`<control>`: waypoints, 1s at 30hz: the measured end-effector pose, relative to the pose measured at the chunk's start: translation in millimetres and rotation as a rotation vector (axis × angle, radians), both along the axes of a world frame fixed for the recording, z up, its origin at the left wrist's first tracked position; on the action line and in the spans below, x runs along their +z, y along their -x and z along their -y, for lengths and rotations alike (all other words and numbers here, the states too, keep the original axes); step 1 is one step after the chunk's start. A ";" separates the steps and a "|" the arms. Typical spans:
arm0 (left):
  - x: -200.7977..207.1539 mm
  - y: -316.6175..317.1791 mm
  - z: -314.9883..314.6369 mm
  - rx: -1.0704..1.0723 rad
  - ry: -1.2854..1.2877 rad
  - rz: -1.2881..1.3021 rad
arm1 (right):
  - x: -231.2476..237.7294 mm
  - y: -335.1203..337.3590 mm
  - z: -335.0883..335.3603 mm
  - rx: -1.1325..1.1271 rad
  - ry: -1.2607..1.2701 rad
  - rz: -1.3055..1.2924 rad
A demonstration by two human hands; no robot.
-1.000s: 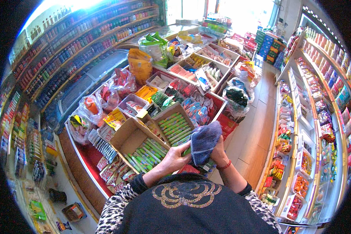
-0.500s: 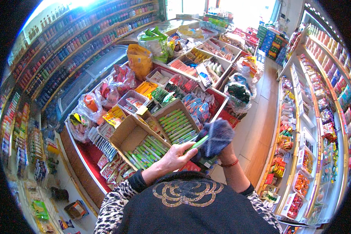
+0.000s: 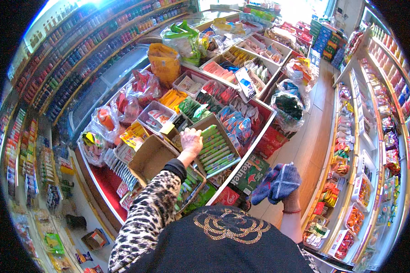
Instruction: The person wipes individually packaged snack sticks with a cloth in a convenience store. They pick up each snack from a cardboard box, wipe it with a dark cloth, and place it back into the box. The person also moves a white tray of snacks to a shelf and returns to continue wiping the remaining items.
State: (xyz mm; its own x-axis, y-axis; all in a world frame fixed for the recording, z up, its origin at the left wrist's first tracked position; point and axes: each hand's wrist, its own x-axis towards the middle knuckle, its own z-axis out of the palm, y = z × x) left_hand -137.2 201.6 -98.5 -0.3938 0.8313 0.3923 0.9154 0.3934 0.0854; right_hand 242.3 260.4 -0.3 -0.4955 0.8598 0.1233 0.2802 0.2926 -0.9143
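My left hand (image 3: 191,141) reaches over the display to the left edge of a cardboard box holding a row of slim green packets (image 3: 214,148). Its fingers are curled, and whatever they grip is hidden. Below my left forearm stands a second open cardboard box (image 3: 151,157); more green packets (image 3: 187,186) show beside the sleeve. My right hand (image 3: 290,199) is wrapped in and closed on a bunched blue checked cloth (image 3: 278,183), held off to the right beyond the display's edge.
Bagged snacks in clear plastic (image 3: 108,120), a yellow bag (image 3: 164,66) and divided trays (image 3: 248,73) crowd the display. A green carton (image 3: 250,175) stands at its right side. Stocked shelves (image 3: 364,182) line the right of the aisle; bottle shelves (image 3: 77,54) rise at left.
My left hand has moved away from the cloth, forward to the box of green packets. My right hand has drawn the cloth to the right and slightly down. The green packet it was wiping is out of sight.
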 end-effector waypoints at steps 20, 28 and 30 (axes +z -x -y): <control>-40.1 7.0 -26.2 0.088 0.298 0.397 | -11.8 36.1 -4.9 0.118 1.079 -0.709; -5.9 4.5 -20.1 0.035 0.293 0.664 | 5.0 31.4 15.0 0.025 0.956 -0.680; 0.2 5.7 -1.4 -0.159 -0.016 0.655 | 8.2 26.0 22.2 0.027 0.885 -0.663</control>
State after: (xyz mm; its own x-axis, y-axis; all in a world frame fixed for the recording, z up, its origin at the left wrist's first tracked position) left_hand -142.9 202.9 -98.3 -0.4283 0.8947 0.1270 0.7190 0.2523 0.6476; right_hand 216.3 238.1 7.8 -0.5786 0.7654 -0.2817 -0.3391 -0.5399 -0.7704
